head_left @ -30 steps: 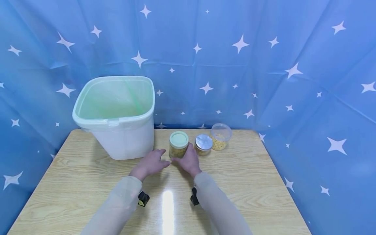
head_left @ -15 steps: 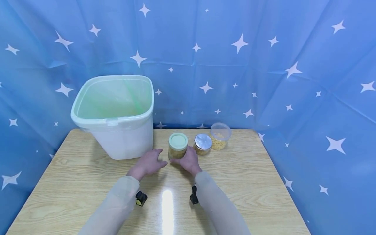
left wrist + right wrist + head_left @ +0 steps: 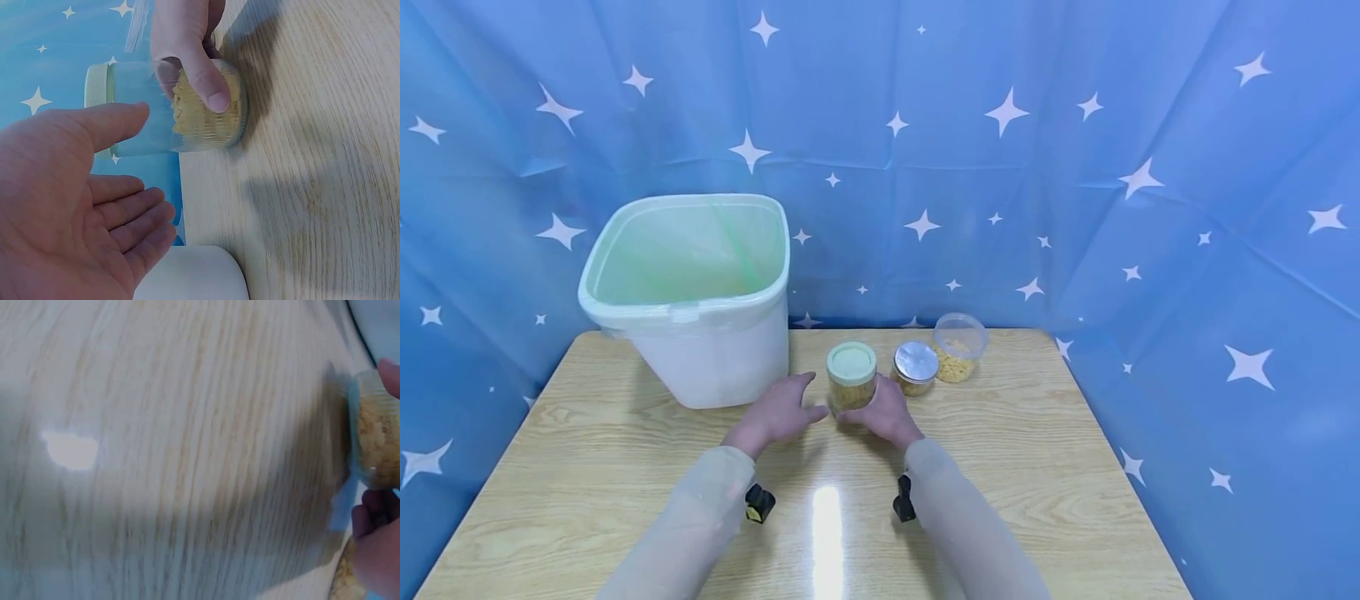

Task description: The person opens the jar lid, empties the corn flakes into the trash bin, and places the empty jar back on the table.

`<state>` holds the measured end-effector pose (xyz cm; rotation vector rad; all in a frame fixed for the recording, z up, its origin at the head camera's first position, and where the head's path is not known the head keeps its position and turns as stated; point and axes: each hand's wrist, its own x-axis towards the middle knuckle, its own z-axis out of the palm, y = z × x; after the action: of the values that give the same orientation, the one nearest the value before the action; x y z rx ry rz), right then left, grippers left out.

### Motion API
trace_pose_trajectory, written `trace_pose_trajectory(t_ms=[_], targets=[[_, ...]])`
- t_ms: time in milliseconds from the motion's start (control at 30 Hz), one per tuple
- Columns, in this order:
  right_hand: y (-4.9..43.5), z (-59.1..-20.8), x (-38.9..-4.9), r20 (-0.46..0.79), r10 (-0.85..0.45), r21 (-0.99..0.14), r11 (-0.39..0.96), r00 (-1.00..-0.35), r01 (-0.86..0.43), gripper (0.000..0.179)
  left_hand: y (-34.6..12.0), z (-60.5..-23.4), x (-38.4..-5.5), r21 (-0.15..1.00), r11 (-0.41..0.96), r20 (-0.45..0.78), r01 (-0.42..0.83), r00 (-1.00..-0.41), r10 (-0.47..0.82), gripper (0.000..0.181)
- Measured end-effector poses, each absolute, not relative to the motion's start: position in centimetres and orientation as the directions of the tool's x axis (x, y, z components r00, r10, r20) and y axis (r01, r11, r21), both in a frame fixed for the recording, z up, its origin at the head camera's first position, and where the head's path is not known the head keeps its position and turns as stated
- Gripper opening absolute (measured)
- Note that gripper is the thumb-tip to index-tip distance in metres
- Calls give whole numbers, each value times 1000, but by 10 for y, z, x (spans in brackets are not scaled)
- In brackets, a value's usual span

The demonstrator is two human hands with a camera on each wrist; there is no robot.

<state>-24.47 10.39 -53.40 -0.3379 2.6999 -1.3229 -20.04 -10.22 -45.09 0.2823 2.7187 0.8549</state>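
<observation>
A clear ribbed glass jar with a pale green lid stands in front of me, partly filled with small yellow pieces. My right hand grips its lower part, the thumb across the near side and the fingers round the right side, partly hidden behind the glass. To the jar's left, my left hand is held with thumb spread and fingers extended, holding nothing. The left wrist view shows the left thumb overlapping the jar; whether it touches I cannot tell. Only part of the jar and right hand enters the right wrist view.
A large white bin with a pale green rim stands at the table's back left. Right of the jar are a silver-lidded jar and a clear tub of yellow pieces. A blue starred curtain surrounds the wooden table.
The green-lidded jar has come slightly nearer to me, with my right hand round it. My left hand has drawn back a little to the left.
</observation>
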Motion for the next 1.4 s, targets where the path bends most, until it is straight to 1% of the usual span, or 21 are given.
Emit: trace_pose_trajectory(t_ms=[133, 233, 467, 600, 800, 1000, 1067, 1167, 1267, 1400], targets=[[109, -532, -243, -9, -285, -755, 631, -959, -181, 84, -101, -449, -201, 608, 789, -206, 91, -942, 267, 73], [114, -529, -241, -32, -292, -732, 658, -956, -176, 86, -101, -448, -201, 636, 766, -196, 92, -941, 276, 77], [124, -518, -234, -91, -320, -692, 701, -943, -170, 84, -102, -446, -202, 687, 707, -117, 167, -935, 334, 84], [127, -512, -230, -87, -346, -659, 723, -934, -207, 81, -100, -447, -203, 721, 664, -81, 199, -927, 366, 84], [130, -506, -225, -39, -433, -597, 733, -900, -327, 73, -97, -447, -204, 739, 640, -71, 211, -920, 385, 90], [132, -502, -218, 4, -469, -597, 708, -883, -378, 73, -95, -448, -203, 760, 610, -71, 224, -904, 421, 97], [133, -501, -217, 17, -474, -597, 701, -880, -389, 74, -95, -449, -203, 747, 620, -65, 239, -902, 426, 99], [134, -502, -215, 30, -477, -591, 701, -878, -401, 73, -93, -449, -203, 699, 653, -40, 291, -896, 442, 100], [135, -502, -213, 26, -474, -583, 708, -880, -399, 73, -91, -449, -202, 647, 686, -26, 332, -890, 455, 99], [136, -502, -211, 18, -477, -592, 703, -879, -394, 77, -89, -448, -201, 599, 719, -10, 353, -894, 447, 96]])
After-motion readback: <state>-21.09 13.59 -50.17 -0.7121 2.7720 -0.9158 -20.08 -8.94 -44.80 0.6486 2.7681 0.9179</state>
